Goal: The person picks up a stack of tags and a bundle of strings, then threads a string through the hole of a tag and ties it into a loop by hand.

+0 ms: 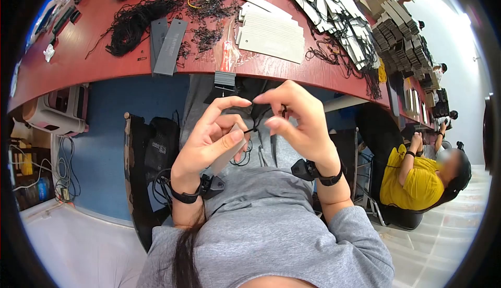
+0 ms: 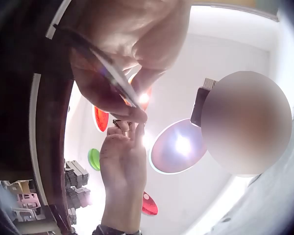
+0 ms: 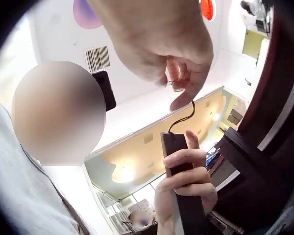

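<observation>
My left hand (image 1: 211,142) grips a flat grey tag (image 1: 228,151) between thumb and fingers in front of my body. The tag's dark face (image 3: 175,149) shows in the right wrist view, with the fingers of my left hand (image 3: 188,183) wrapped round it. A black cord loop (image 3: 186,119) runs from the tag's end up to my right hand (image 3: 161,44). In the head view my right hand (image 1: 302,123) pinches the black cord (image 1: 250,130), thumb and index finger curved. The left wrist view shows the tag (image 2: 115,78) edge-on; part of the cord is hidden by fingers.
On the red table (image 1: 125,68) lie a stack of pale tags (image 1: 274,35), dark grey tags (image 1: 171,48), black cord bundles (image 1: 129,27) and a pile of corded white tags (image 1: 334,14). Grey stacks (image 1: 404,32) stand at right. A person in yellow (image 1: 417,183) sits at right.
</observation>
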The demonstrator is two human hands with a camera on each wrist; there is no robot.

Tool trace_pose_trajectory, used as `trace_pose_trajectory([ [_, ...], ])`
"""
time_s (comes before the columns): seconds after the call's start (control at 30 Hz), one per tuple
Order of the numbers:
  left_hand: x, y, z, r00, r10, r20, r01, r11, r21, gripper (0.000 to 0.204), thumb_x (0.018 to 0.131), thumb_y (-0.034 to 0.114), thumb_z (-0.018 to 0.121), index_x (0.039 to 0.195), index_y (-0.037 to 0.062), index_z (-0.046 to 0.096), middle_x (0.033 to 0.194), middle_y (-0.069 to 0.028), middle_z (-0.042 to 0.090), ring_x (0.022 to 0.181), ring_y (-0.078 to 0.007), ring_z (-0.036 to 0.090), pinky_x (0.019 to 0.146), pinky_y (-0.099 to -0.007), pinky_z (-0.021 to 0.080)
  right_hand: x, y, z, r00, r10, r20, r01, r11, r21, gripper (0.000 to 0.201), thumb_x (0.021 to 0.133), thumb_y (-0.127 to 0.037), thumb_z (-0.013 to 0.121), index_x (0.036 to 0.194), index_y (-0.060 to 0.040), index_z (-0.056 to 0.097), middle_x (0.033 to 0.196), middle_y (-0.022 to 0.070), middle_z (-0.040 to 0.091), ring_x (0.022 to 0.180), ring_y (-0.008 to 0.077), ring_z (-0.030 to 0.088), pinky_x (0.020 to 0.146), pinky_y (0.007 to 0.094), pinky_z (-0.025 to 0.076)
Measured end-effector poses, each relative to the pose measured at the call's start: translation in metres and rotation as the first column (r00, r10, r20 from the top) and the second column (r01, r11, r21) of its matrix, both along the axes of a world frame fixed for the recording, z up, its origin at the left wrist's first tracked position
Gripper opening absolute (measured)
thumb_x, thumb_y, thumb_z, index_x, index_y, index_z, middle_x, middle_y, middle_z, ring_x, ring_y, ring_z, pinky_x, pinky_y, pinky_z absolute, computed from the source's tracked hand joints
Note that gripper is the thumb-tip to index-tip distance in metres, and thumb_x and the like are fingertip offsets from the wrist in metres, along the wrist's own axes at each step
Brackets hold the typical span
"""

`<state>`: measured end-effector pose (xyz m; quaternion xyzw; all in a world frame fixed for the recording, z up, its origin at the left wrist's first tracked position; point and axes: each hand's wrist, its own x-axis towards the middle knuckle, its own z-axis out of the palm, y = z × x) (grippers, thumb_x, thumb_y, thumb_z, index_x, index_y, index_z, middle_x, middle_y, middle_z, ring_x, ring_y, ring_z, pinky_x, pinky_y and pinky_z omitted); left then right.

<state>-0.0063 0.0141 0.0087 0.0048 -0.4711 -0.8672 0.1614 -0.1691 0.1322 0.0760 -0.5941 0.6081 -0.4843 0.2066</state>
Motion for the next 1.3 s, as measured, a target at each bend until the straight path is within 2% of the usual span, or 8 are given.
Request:
trace_pose_trajectory([
  [0.03, -0.001, 0.002, 0.001, 1.0, 0.024, -0.008, -0.024, 1.0, 0.004, 0.046, 0.095, 0.014, 0.057, 0.135, 0.0049, 0.035, 0.08, -0.0056, 0.057, 0.068, -0.0099, 0.056, 0.057, -0.0234, 0.046, -0.002, -0.001, 0.003, 0.972, 0.034, -0.234, -0.039, 0.999, -0.015, 0.026, 0.081, -0.01, 0.073, 0.104, -0.0027, 0.064, 0.087, 0.0045, 0.054, 0.071, 0.0106, 0.055, 0.057, 0.0244, 0.047],
  [0.23, 0.002, 0.002, 0.001, 0.998, 0.067, 0.012, -0.067, 0.998, 0.02, 0.048, 0.09, 0.005, 0.063, 0.131, 0.0059, 0.038, 0.082, -0.0037, 0.056, 0.069, -0.0085, 0.054, 0.058, -0.0221, 0.045, 0.001, 0.0, -0.003, 0.978, 0.096, -0.187, -0.064, 0.983, 0.17, 0.026, 0.071, -0.008, 0.078, 0.096, -0.0058, 0.07, 0.077, 0.0035, 0.053, 0.066, 0.0139, 0.054, 0.056, 0.0285, 0.045],
  [0.33, 0.002, 0.004, -0.008, 0.991, 0.131, -0.017, -0.132, 0.985, -0.108, 0.051, 0.074, -0.004, 0.076, 0.113, 0.006, 0.045, 0.087, -0.003, 0.057, 0.078, -0.0077, 0.055, 0.066, -0.0218, 0.045, -0.005, 0.0, -0.014, 0.927, 0.134, -0.351, -0.139, 0.99, 0.011, 0.018, 0.073, -0.006, 0.072, 0.089, -0.0035, 0.064, 0.076, 0.0088, 0.049, 0.068, 0.0267, 0.054, 0.06, 0.0349, 0.046],
  [0.5, 0.0, 0.001, -0.02, 0.983, 0.17, -0.069, -0.183, 0.924, -0.335, 0.041, 0.068, -0.008, 0.079, 0.096, 0.0046, 0.052, 0.089, -0.0034, 0.058, 0.078, -0.0078, 0.056, 0.067, -0.0225, 0.046, -0.002, 0.004, -0.006, 0.93, 0.057, -0.363, -0.099, 0.99, -0.098, 0.013, 0.075, -0.002, 0.069, 0.083, -0.0012, 0.059, 0.074, 0.0096, 0.047, 0.068, 0.0286, 0.052, 0.059, 0.0367, 0.044],
  [0.63, -0.003, 0.017, -0.005, 0.954, 0.299, 0.006, -0.295, 0.945, -0.139, 0.036, 0.068, -0.007, 0.079, 0.091, 0.0031, 0.053, 0.087, -0.0044, 0.059, 0.074, -0.0074, 0.053, 0.062, -0.0207, 0.042, -0.003, 0.007, -0.006, 0.915, 0.047, -0.4, -0.112, 0.983, -0.142, 0.012, 0.075, -0.001, 0.067, 0.083, -0.0018, 0.059, 0.076, 0.0097, 0.047, 0.069, 0.0289, 0.052, 0.061, 0.0369, 0.044],
  [0.73, -0.002, 0.009, -0.016, 0.958, 0.269, -0.097, -0.286, 0.894, -0.344, 0.035, 0.068, -0.008, 0.078, 0.092, 0.0029, 0.055, 0.083, -0.0062, 0.059, 0.072, -0.0083, 0.054, 0.059, -0.021, 0.041, -0.003, 0.008, -0.006, 0.911, 0.032, -0.412, -0.106, 0.982, -0.157, 0.011, 0.076, -0.002, 0.066, 0.082, -0.0016, 0.058, 0.076, 0.0092, 0.047, 0.069, 0.0285, 0.053, 0.061, 0.0366, 0.045],
  [1.17, 0.001, 0.009, -0.009, 0.965, 0.261, 0.015, -0.242, 0.912, -0.331, 0.034, 0.068, -0.01, 0.076, 0.085, 0.0021, 0.048, 0.082, -0.0064, 0.056, 0.071, -0.0084, 0.055, 0.061, -0.0213, 0.045, -0.008, 0.011, -0.005, 0.866, -0.049, -0.497, -0.075, 0.971, -0.227, 0.014, 0.07, -0.003, 0.068, 0.078, -0.0015, 0.056, 0.077, 0.0077, 0.048, 0.073, 0.0262, 0.052, 0.063, 0.0363, 0.046],
  [1.3, 0.001, 0.019, -0.004, 0.95, 0.31, 0.048, -0.269, 0.885, -0.38, 0.06, 0.07, -0.007, 0.076, 0.116, 0.0033, 0.039, 0.085, -0.0068, 0.056, 0.074, -0.0083, 0.055, 0.064, -0.0204, 0.045, -0.001, 0.013, -0.001, 0.879, -0.088, -0.469, -0.022, 0.974, -0.225, 0.016, 0.075, -0.006, 0.069, 0.083, -0.003, 0.055, 0.078, 0.0078, 0.048, 0.071, 0.0265, 0.054, 0.06, 0.0364, 0.046],
])
